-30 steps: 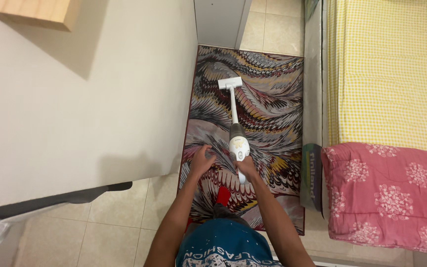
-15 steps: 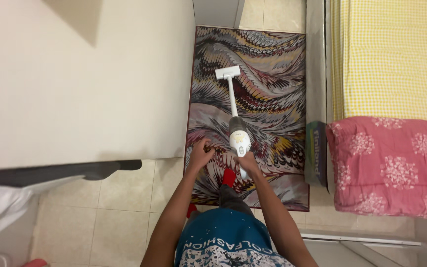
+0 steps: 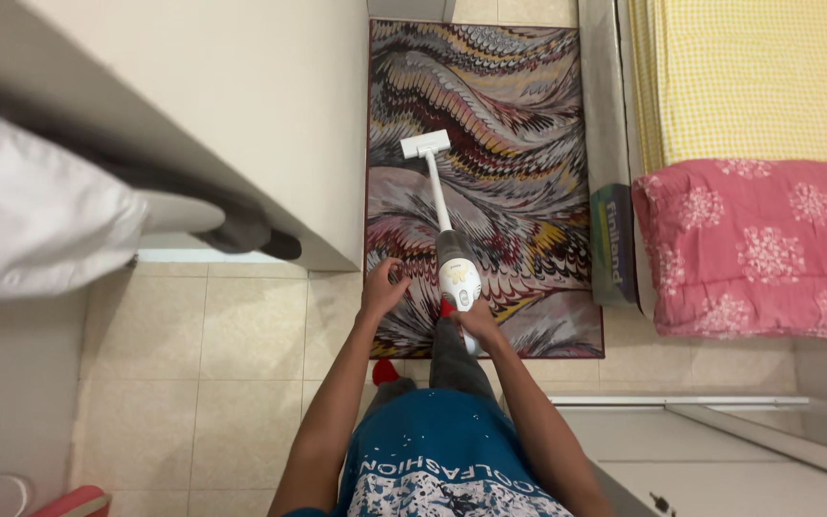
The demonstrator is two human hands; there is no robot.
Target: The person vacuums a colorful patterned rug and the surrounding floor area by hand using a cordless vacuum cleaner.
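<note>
R hand [image 3: 476, 321] is clamped round the stick vacuum [image 3: 454, 268] handle; head set on patterned rug [image 3: 490, 182]. L hand [image 3: 382, 290] is loosely curled, nothing held, above rug edge. Vs 0.5 s ago: vacuum is drawn back, nearer rug's near end.

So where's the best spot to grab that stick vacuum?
By the handle at its near end, behind the fat white body of the vacuum, coming from the person's side. The right hand grips there; the thin tube slopes away down to the head on the rug.

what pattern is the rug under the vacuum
The rug has swirling feather-like waves in grey, maroon, black and yellow, seen in the head view.
</note>
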